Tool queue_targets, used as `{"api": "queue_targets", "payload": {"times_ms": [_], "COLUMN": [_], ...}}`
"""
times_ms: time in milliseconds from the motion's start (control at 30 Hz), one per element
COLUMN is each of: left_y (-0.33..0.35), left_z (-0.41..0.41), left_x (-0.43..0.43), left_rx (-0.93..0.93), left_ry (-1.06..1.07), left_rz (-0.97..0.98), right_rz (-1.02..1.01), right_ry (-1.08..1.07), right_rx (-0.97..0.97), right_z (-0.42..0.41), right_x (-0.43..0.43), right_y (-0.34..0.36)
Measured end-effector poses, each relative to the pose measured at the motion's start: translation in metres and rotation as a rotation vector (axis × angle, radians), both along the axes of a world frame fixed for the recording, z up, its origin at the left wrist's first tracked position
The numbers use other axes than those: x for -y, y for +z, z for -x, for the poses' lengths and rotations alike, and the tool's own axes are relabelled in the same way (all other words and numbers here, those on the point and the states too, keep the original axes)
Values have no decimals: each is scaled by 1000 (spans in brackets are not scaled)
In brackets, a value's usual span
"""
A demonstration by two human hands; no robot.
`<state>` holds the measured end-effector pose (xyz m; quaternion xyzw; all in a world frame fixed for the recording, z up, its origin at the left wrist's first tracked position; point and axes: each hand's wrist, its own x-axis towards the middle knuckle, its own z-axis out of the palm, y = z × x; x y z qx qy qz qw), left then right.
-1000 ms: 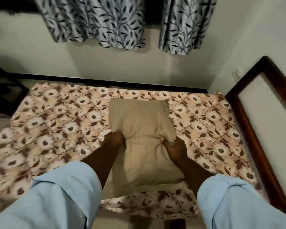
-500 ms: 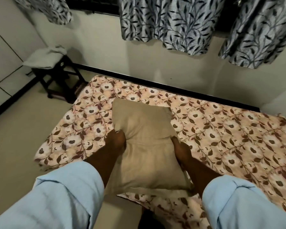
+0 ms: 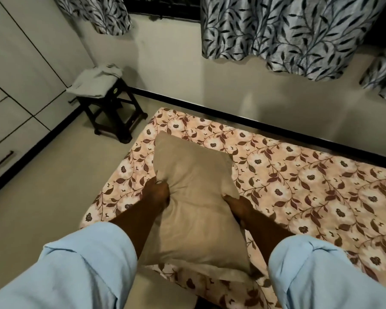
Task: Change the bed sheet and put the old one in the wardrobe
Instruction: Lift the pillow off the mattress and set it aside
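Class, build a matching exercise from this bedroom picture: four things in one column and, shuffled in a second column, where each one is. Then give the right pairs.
Things
1. tan pillow
2. floral bed sheet
3. folded grey cloth
4. leaf-print curtains

Places
A. hanging at the window
B. gripped by the left hand and right hand
C. spread out flat beneath the pillow
D. lying on the black stool

Pairs: 1-B, 2-C, 3-D, 4-A

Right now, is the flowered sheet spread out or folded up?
Spread out: the flowered sheet lies flat in one open layer, and its near edge drapes down over the side.
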<state>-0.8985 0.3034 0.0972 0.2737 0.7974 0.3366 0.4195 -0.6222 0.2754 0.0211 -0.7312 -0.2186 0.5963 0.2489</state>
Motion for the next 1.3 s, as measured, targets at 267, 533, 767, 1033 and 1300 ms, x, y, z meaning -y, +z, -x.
{"api": "queue_targets", "payload": {"times_ms": [267,533,767,1033,1300], "left_y": [-16,-37,-76,-116,-101], "left_z": [70,124,180,152,82], "left_x": [-62,-141,-187,-168,-145], "left_rx": [95,-80,-239,-321,-276], "left_ry": [61,-103,-267,-736,-875], "left_rz": [-4,58,96,242,152], "right_rz": [-96,-183,-108,29,-85], "right_ry": [-3,33,105,213,226], "right_rx": [72,201,312,254,439], "right_z": [70,147,206,221,177], "right_x": [-72,-121,-160,-157,-123], "right_y": [-26,-20,-48,-67,-50]}}
